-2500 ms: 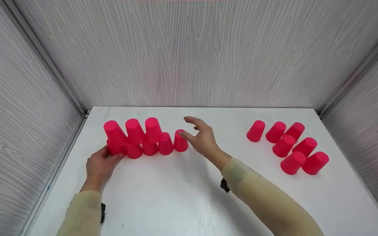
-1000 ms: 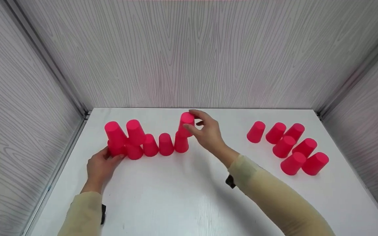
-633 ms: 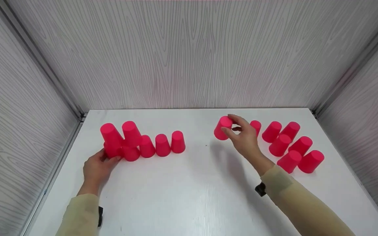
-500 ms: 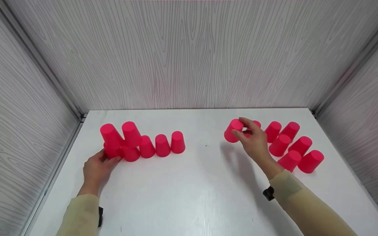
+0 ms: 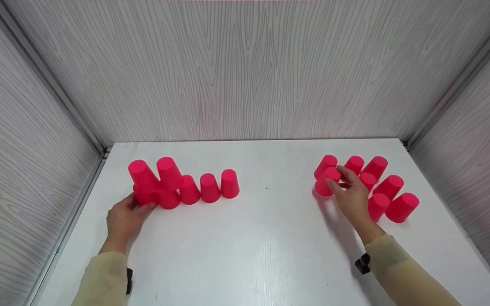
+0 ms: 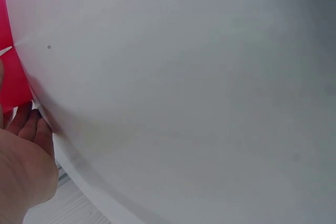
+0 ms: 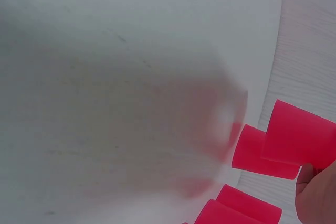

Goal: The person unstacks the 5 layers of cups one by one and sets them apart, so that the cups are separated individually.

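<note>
My left hand (image 5: 125, 216) curls round the leftmost bottom cup (image 5: 143, 196) of a row of pink-red upside-down cups. Two more cups stand on top at that end, an upper left cup (image 5: 142, 173) and a second upper cup (image 5: 169, 172). The row's right end is a single cup (image 5: 229, 183). Over on the right, my right hand (image 5: 352, 197) pinches another pink-red cup (image 5: 325, 183) from its right side. This cup is just in front of a standing cup (image 5: 326, 162). In the right wrist view the held cup (image 7: 296, 132) overlaps a cup behind it (image 7: 252, 153).
Several more upside-down cups (image 5: 402, 207) stand in a cluster right of my right hand, partly hidden by it. All stand on a white table (image 5: 245, 246). A grey wood-grain wall (image 5: 245, 72) rises along its back edge, with further walls at both sides.
My right hand has taken the third upper cup off the left stack and carried it right, to the front of the right cluster. My left hand stays at the leftmost bottom cup.
</note>
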Available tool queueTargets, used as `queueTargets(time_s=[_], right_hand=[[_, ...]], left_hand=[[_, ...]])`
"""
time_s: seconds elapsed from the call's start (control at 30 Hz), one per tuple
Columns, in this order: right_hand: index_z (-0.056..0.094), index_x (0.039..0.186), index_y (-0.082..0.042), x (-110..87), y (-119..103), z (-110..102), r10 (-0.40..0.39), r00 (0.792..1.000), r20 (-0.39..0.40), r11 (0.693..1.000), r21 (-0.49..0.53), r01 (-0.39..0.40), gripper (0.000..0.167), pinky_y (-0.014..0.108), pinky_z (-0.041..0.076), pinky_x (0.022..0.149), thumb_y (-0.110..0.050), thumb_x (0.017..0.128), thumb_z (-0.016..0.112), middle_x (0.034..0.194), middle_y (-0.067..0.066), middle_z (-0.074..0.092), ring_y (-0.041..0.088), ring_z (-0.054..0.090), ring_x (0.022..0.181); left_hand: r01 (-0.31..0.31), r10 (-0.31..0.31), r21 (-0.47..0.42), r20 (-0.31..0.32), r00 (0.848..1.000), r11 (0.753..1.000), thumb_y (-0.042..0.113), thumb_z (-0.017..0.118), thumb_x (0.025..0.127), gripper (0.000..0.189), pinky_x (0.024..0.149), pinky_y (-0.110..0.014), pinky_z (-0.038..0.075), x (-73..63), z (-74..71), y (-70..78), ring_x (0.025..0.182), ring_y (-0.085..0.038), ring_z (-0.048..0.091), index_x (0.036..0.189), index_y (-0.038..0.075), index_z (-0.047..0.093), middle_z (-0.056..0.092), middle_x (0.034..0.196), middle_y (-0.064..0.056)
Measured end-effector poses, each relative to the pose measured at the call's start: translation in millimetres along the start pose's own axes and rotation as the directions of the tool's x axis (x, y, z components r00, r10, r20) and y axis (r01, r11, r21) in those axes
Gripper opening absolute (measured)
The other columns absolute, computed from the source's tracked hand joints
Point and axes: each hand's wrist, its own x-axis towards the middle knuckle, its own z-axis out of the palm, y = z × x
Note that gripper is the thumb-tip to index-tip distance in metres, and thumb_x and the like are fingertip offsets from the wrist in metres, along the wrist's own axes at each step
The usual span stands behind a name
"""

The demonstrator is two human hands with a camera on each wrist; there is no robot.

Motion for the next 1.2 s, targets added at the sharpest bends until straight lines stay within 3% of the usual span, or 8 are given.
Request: queueTargets(time_s=[0.37,0.63,1.2], right_hand=[[0.048,0.160,-0.021,-1.6,14.2,-7.8,0.003,1.000,-0.026,1.000,-0.024,-0.004,0.070,0.037,0.058,0.098,-0.037,0.098,0.078,0.145,0.007,0.057,0.028,0.058,0.126],[0.044,0.162,-0.022,-1.8,17.7,-10.6,0.055,0.998,-0.024,0.998,-0.010,-0.055,0.073,0.047,0.056,0.105,-0.036,0.098,0.078,0.148,0.008,0.055,0.031,0.055,0.131],[0.040,0.165,-0.025,-1.5,24.3,-13.5,0.089,0.996,-0.007,0.995,-0.032,-0.089,0.077,0.047,0.054,0.108,-0.037,0.098,0.077,0.151,0.006,0.052,0.033,0.052,0.136]], left_hand=[[0.009,-0.010,0.014,0.009,1.000,1.000,0.045,0.078,0.097,0.081,0.106,-0.050,0.055,3.8,-0.6,-2.8,0.140,-0.041,0.053,0.163,0.013,0.044,0.057,0.153,-0.017],[0.013,-0.013,0.015,0.002,1.000,1.000,0.047,0.078,0.096,0.081,0.105,-0.049,0.055,2.8,-0.4,-4.1,0.138,-0.040,0.055,0.162,0.015,0.045,0.058,0.152,-0.015],[0.030,-0.031,0.004,0.018,0.999,1.000,0.046,0.079,0.095,0.083,0.103,-0.049,0.056,3.1,0.4,-3.0,0.139,-0.041,0.054,0.163,0.015,0.043,0.056,0.153,-0.016]])
